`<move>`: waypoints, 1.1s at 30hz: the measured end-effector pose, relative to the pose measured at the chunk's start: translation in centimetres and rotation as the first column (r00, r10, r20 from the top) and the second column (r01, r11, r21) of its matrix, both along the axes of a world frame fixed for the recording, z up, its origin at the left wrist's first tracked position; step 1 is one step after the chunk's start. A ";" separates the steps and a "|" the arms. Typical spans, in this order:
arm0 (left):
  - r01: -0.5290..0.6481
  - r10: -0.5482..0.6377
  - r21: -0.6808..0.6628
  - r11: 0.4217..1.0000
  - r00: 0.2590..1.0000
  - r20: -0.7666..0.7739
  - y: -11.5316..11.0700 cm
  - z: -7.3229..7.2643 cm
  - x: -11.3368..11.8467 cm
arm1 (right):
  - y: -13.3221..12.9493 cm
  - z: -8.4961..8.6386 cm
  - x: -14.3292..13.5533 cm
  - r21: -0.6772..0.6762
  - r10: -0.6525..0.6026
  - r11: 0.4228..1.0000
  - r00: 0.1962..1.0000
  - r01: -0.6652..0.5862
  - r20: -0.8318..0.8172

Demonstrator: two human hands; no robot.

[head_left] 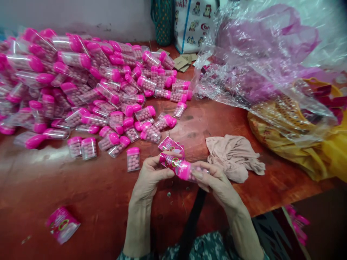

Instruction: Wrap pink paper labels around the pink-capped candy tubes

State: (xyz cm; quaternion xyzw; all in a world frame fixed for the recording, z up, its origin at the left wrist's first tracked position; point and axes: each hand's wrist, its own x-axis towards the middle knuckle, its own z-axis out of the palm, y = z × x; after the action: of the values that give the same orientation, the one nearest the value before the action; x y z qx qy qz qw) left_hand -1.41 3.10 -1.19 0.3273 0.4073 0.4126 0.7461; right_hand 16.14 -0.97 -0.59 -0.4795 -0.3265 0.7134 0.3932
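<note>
My left hand point(157, 169) pinches a pink printed sleeve point(171, 160) between thumb and fingers, near the table's front middle. My right hand point(214, 177) holds a clear container with a pink cap point(184, 170), filled with pink balls. The capped end meets the sleeve's right end. Beyond my left fingers lie more pink printed pieces point(168, 143). One filled container point(133, 159) stands upright to the left of my left hand. A pink printed packet point(63, 224) rests at the lower left.
A large pile of pink-capped containers point(81, 83) covers the back left of the red table point(103, 191). A beige cloth point(234, 157) lies right of my hands. Clear plastic bags point(244, 61) and a yellow bag point(287, 144) fill the right. A white printed bag point(193, 27) stands behind.
</note>
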 end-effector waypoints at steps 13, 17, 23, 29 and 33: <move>0.014 -0.012 -0.127 0.992 1.000 0.016 -0.2 -0.7 -0.4 | -0.3 -0.2 -0.9 -0.028 -0.095 0.995 0.994 0.093 -0.062; -0.045 0.045 -0.097 0.994 0.999 -0.006 -0.2 -0.8 -0.3 | -0.2 -0.5 -0.9 -0.052 -0.127 0.991 0.990 0.124 -0.061; 0.060 -0.063 -0.067 0.996 0.997 -0.045 -0.2 -0.8 -0.3 | -0.2 -0.5 -0.9 0.061 -0.176 0.983 0.983 0.173 0.051; 0.163 -0.162 -0.035 0.986 0.987 0.006 0.0 -0.7 -0.8 | -0.7 -0.3 -1.6 0.104 -0.192 0.978 0.975 0.181 0.111; 0.174 -0.175 -0.024 0.985 0.984 -0.045 0.1 -0.7 -1.0 | -0.9 0.0 -1.8 0.126 -0.214 0.973 0.961 0.194 0.176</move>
State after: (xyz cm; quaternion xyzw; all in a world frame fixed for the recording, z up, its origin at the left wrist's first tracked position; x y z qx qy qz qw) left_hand -2.37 3.23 -1.89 0.3637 0.3987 0.3338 0.7729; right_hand 14.36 -1.92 -0.56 -0.5541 -0.3489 0.6019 0.4571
